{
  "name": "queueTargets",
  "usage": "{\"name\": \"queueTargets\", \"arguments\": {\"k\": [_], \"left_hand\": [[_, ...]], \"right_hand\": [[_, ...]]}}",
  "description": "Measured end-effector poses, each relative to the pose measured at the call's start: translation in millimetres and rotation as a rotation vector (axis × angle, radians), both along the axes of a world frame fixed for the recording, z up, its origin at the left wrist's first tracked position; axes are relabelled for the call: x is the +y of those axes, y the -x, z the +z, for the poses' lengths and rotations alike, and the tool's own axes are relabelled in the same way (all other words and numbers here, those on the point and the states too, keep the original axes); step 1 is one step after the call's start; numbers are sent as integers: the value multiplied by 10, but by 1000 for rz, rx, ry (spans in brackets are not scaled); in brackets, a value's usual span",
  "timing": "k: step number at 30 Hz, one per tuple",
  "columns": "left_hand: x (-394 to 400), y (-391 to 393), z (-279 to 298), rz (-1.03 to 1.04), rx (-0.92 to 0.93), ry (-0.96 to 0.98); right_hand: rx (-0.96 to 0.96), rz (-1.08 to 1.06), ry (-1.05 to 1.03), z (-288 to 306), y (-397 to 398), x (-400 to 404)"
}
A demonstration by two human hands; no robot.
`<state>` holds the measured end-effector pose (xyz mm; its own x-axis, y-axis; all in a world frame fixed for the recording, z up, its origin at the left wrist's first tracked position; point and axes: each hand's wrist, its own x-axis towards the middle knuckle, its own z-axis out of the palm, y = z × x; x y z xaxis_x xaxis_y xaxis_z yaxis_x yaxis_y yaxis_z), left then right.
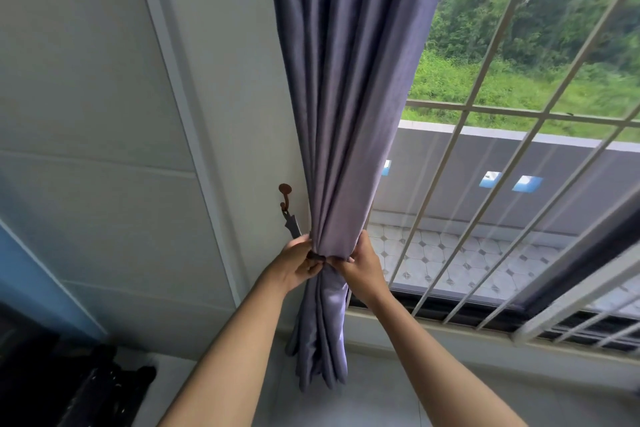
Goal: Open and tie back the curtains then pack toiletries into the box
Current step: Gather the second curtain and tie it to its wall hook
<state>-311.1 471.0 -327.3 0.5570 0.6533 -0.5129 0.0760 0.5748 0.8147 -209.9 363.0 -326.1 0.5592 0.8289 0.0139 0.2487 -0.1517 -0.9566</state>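
There is one camera, worn on the person's head. It looks forward and a bit down, close to the curtain [349,107] by the window [519,156], with a wide view.

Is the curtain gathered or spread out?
Gathered: the curtain is bunched beside the window, both hands gripping it at its waist.

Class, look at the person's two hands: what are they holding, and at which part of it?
Both the left hand and right hand grip the gathered purple curtain at its cinched waist, pinching a dark tieback wrapped there.
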Motion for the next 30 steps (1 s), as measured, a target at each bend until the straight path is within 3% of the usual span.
{"name": "queueTargets", "arguments": {"k": [6,18,25,30], "left_hand": [[-54,-46,-20,108,-49,54],[-127,76,-75,212,-163,64],[-35,120,-32,296,19,-288],[-120,214,-7,264,-43,-125]], "right_hand": [[-64,-126,-49,-344,151,-13],[-105,-244,138,-894,358,192],[-240,-166,195,-992,355,121],[-245,-161,191,-978,381,1]]}}
